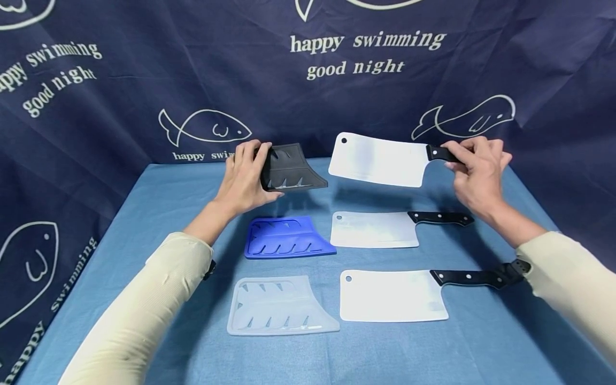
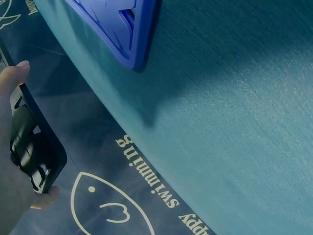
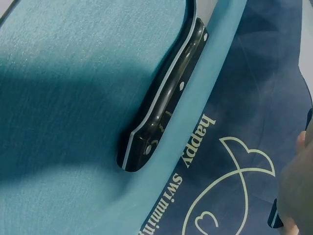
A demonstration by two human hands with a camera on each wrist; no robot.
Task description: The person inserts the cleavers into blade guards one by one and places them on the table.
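In the head view my left hand (image 1: 245, 176) grips a black blade cover (image 1: 291, 168) by its left end, lifted off the table at the back. My right hand (image 1: 478, 171) holds a cleaver (image 1: 377, 160) by its black handle, the blade raised level and pointing left toward the cover. A small gap separates the cover's flared right end from the blade's tip. The left wrist view shows the black cover (image 2: 36, 142) between thumb and fingers. At the right edge of the right wrist view, the right hand (image 3: 297, 176) is only partly visible around the handle.
Below them on the blue-clothed table (image 1: 207, 342) lie a blue blade cover (image 1: 289, 238) and a translucent white one (image 1: 281, 307). To their right lie a middle cleaver (image 1: 375, 230) and a front cleaver (image 1: 392, 295), handles to the right. A dark printed curtain (image 1: 366, 101) hangs behind.
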